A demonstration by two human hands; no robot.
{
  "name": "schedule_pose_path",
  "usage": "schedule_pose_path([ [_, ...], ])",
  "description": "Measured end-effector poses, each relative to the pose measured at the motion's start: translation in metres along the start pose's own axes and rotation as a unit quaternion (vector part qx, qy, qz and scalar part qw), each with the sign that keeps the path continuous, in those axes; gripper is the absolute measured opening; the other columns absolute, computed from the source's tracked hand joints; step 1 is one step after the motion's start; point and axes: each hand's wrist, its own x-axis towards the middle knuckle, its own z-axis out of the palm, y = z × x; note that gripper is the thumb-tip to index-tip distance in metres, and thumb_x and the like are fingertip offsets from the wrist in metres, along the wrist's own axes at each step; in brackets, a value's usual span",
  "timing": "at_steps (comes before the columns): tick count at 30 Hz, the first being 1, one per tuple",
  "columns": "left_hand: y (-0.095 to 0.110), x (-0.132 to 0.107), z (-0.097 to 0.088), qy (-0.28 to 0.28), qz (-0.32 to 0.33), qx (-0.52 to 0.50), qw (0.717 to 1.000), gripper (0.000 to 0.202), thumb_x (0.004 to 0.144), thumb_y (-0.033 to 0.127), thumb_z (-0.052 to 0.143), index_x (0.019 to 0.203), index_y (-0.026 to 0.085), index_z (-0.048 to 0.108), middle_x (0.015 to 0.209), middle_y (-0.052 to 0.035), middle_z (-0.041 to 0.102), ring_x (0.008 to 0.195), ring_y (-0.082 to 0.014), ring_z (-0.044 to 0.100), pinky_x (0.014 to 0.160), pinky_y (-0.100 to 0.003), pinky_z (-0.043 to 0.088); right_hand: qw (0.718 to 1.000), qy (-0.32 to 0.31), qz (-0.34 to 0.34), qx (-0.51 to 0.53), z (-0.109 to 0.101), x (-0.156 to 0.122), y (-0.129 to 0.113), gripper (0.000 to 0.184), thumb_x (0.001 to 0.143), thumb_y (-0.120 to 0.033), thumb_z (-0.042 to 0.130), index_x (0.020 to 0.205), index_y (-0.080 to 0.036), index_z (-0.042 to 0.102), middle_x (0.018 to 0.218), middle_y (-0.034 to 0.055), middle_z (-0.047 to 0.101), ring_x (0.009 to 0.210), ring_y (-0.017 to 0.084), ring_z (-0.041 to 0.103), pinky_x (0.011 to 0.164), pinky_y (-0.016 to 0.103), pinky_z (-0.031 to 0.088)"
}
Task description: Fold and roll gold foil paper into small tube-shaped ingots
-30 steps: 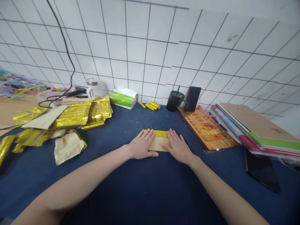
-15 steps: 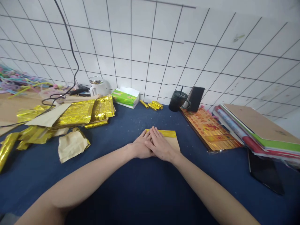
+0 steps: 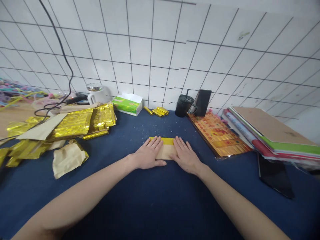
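Observation:
A sheet of tan paper (image 3: 165, 152) with a gold strip along its far edge lies flat on the dark blue table (image 3: 150, 200). My left hand (image 3: 149, 154) rests flat over the sheet's left end, fingers stretched forward and thumb pointing right. Over the right end lies my right hand (image 3: 186, 155), palm down with its fingers spread. Between the two hands the middle of the sheet shows; both its ends are hidden under them. Several small gold rolls (image 3: 158, 111) lie farther back by the wall.
Gold foil sheets (image 3: 75, 123) and a crumpled tan paper (image 3: 68, 158) lie at left. A tissue pack (image 3: 128, 104), white mug (image 3: 97, 95), dark mug (image 3: 183, 106) and phone (image 3: 203, 102) stand along the wall. Right are an orange packet (image 3: 220, 136), stacked books (image 3: 277, 128) and a black tablet (image 3: 275, 176).
My right hand has come off my left hand and moved right along the sheet. More of the sheet's middle shows now. The camera view has turned slightly right.

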Motion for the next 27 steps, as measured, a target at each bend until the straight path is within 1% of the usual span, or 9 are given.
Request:
schedule_pose_path([
  [4,0.007,0.003,-0.012,-0.036,-0.02,0.005,0.999,0.09,0.074,0.07,0.016,0.135,0.005,0.016,0.141,-0.0181,0.013,0.131,-0.0295,0.005,0.103,-0.046,0.007,1.0,0.005,-0.003,-0.007,-0.002,0.001,-0.003,0.074,0.083,-0.058,0.016,0.136,-0.006,0.018,0.143,0.0139,0.012,0.131,0.023,0.007,0.104,0.044,0.011],
  [7,0.026,0.015,-0.021,-0.015,-0.048,0.019,0.999,0.095,0.071,0.073,0.016,0.133,0.002,0.022,0.14,-0.0207,0.014,0.13,-0.0322,0.003,0.102,-0.05,0.004,1.0,0.01,-0.011,-0.025,-0.002,0.0,-0.002,0.068,0.085,-0.052,0.018,0.136,-0.006,0.018,0.143,0.0154,0.014,0.131,0.024,0.009,0.103,0.045,0.014],
  [10,0.051,0.034,-0.023,0.023,0.004,0.011,1.0,0.096,0.07,0.074,0.018,0.135,0.004,0.017,0.142,-0.0181,0.011,0.131,-0.0292,0.001,0.104,-0.046,0.005,0.997,-0.001,-0.039,-0.063,0.0,-0.002,0.0,0.061,0.085,-0.04,0.029,0.136,-0.01,0.019,0.142,0.0155,0.015,0.13,0.028,0.01,0.101,0.049,0.016],
  [12,0.064,0.046,-0.02,0.014,0.045,-0.012,0.999,0.095,0.072,0.073,0.018,0.135,0.003,0.014,0.142,-0.0174,0.011,0.131,-0.0276,0.002,0.104,-0.043,0.007,0.994,-0.017,-0.066,-0.091,0.001,-0.004,0.001,0.061,0.082,-0.035,0.038,0.136,-0.013,0.021,0.142,0.0158,0.017,0.129,0.031,0.011,0.1,0.052,0.014],
  [14,0.069,0.054,-0.016,-0.003,0.049,-0.046,0.998,0.093,0.072,0.072,0.018,0.136,0.004,0.012,0.142,-0.0165,0.01,0.131,-0.0286,0.001,0.104,-0.044,0.011,0.992,-0.024,-0.078,-0.1,0.001,-0.005,0.002,0.064,0.079,-0.033,0.044,0.136,-0.014,0.022,0.141,0.0165,0.017,0.129,0.034,0.012,0.1,0.054,0.012],
  [16,0.065,0.056,-0.011,-0.018,0.052,-0.077,0.996,0.09,0.074,0.07,0.019,0.137,0.007,0.008,0.143,-0.0146,0.007,0.131,-0.0285,0.0,0.103,-0.043,0.012,0.994,-0.018,-0.067,-0.084,0.001,-0.004,0.001,0.064,0.08,-0.035,0.041,0.137,-0.014,0.019,0.142,0.0161,0.017,0.129,0.032,0.013,0.101,0.052,0.013],
  [19,0.047,0.047,-0.007,-0.01,0.048,-0.091,0.995,0.087,0.076,0.068,0.024,0.137,0.008,0.005,0.144,-0.0135,0.005,0.131,-0.0278,0.002,0.104,-0.041,0.011,0.999,0.0,-0.035,-0.037,0.0,-0.002,0.0,0.064,0.084,-0.043,0.029,0.137,-0.011,0.015,0.142,0.0152,0.014,0.13,0.027,0.01,0.102,0.048,0.014],
  [23,0.02,0.022,-0.005,-0.012,0.033,-0.075,0.997,0.083,0.076,0.065,0.03,0.135,0.007,0.016,0.142,-0.0154,0.015,0.131,-0.0256,0.005,0.105,-0.04,0.011,1.0,0.0,-0.004,0.009,-0.003,-0.001,-0.001,0.07,0.084,-0.053,0.02,0.136,-0.007,0.017,0.143,0.0147,0.011,0.131,0.024,0.007,0.104,0.045,0.011],
  [27,0.002,0.0,-0.009,0.001,0.032,-0.084,0.996,0.085,0.073,0.064,0.039,0.132,0.006,0.024,0.14,-0.0189,0.02,0.13,-0.0257,0.013,0.104,-0.038,0.016,1.0,-0.002,-0.006,0.026,-0.004,-0.001,-0.002,0.073,0.083,-0.057,0.018,0.136,-0.008,0.017,0.143,0.0135,0.011,0.131,0.022,0.005,0.104,0.045,0.008],
])
